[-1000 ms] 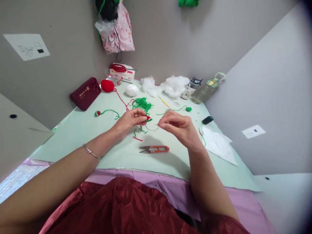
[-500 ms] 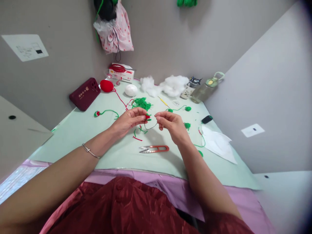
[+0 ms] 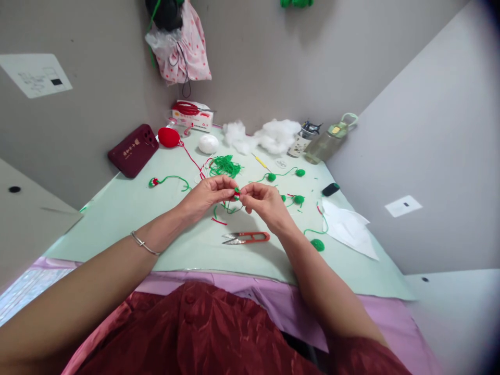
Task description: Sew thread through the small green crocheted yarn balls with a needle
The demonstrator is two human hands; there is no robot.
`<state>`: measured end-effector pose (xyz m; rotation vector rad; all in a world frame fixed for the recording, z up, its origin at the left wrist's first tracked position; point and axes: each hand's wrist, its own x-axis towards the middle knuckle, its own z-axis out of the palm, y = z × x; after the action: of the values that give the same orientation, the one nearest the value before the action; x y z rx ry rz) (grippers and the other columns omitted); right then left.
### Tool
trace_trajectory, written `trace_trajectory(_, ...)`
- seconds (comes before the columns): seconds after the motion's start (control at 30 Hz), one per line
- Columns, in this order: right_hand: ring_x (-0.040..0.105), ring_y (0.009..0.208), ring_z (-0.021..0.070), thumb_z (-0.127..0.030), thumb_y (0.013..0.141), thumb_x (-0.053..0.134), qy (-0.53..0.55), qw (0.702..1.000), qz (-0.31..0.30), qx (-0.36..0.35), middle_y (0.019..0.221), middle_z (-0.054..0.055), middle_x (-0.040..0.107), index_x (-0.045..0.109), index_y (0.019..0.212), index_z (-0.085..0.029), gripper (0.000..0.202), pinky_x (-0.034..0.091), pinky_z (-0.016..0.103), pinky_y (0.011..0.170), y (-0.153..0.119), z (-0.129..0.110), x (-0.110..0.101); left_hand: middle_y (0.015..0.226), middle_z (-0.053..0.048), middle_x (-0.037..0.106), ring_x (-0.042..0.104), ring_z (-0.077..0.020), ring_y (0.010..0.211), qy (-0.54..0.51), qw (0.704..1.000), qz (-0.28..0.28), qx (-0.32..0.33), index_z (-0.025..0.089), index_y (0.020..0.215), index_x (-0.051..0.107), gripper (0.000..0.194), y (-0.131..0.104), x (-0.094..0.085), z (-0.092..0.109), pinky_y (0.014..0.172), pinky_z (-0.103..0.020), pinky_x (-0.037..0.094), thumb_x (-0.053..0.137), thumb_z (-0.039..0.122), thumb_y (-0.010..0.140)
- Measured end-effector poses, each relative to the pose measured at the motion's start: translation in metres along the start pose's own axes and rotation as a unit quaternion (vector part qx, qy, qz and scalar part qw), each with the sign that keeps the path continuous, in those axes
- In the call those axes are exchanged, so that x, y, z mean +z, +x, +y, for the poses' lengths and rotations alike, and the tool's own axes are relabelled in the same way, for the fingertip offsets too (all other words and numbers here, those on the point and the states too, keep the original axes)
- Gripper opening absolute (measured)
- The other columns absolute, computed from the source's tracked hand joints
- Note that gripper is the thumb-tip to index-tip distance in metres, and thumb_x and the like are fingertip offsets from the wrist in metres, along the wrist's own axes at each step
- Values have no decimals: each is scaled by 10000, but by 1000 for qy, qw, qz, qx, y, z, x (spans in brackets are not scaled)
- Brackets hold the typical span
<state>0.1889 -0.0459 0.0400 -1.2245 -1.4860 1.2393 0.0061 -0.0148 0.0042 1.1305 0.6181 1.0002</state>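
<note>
My left hand (image 3: 209, 197) pinches a small red and green crochet piece (image 3: 237, 194) between thumb and fingers. Right up against it, the fingertips of my right hand (image 3: 265, 205) are closed. A dark thread (image 3: 233, 211) loops below the piece and runs to those fingertips; whether they also grip a needle is too small to tell. Under the hands lie green and red yarn scraps (image 3: 219, 221). Thread snips (image 3: 247, 238) with an orange handle rest on the table nearer to me. Behind the hands sits a heap of green yarn (image 3: 225, 166).
Several green crochet balls (image 3: 317, 245) lie at right, by white paper (image 3: 351, 229). Across the back stand red yarn (image 3: 169, 137), a white ball (image 3: 208, 144), stuffing (image 3: 276, 136), a pen cup (image 3: 300, 145) and a bottle (image 3: 326, 148). A maroon phone case (image 3: 134, 151) leans at left.
My right hand has moved left, bringing its fingertips to the crochet piece. The thread loop between the hands now hangs beneath them. The piece has turned slightly in my left hand.
</note>
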Motion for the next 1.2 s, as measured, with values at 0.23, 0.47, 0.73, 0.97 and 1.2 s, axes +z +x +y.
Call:
trace_trajectory(0.23, 459, 503, 54, -255, 651, 740, 93, 995, -16, 42, 604, -58, 553, 667, 690, -158, 127, 448, 227, 534, 3, 2, -2, 873, 0, 679, 660, -139, 782, 14, 1000, 14, 5, 174, 888, 684, 229, 0, -1, 0, 849, -332, 530, 817, 302, 752)
trace_trajectory(0.47, 543, 534, 69, -353, 640, 869, 129, 991, -16, 18, 635, -44, 613, 718, 781, -160, 282, 499, 231, 574, 2, -2, -7, 874, 4, 676, 667, -139, 796, -5, 999, 36, 7, 159, 873, 676, 256, 1, 0, -2, 873, -343, 542, 842, 294, 733)
trace_trajectory(0.73, 558, 534, 83, -426, 682, 852, 51, 998, 22, -21, 640, -28, 631, 716, 802, -159, 323, 481, 242, 567, 0, 0, -7, 836, 2, 677, 658, -136, 798, -56, 998, 8, -2, 160, 856, 673, 261, 0, 1, 6, 881, -336, 546, 862, 272, 715)
trace_trajectory(0.97, 554, 541, 89, -406, 694, 826, -6, 1000, 10, -23, 616, -31, 622, 698, 799, -156, 299, 473, 240, 562, -1, 1, -3, 848, 5, 643, 625, -129, 811, -45, 999, 6, 0, 159, 858, 674, 220, -1, 2, 7, 847, -310, 532, 834, 259, 745)
trace_trajectory(1.2, 545, 520, 87, -301, 725, 740, -26, 996, 80, -33, 589, -38, 604, 684, 779, -155, 165, 462, 236, 543, 5, 4, -10, 893, -4, 633, 597, -114, 792, -29, 993, -107, -26, 192, 904, 696, 103, -4, -1, 5, 732, -242, 479, 748, 195, 816)
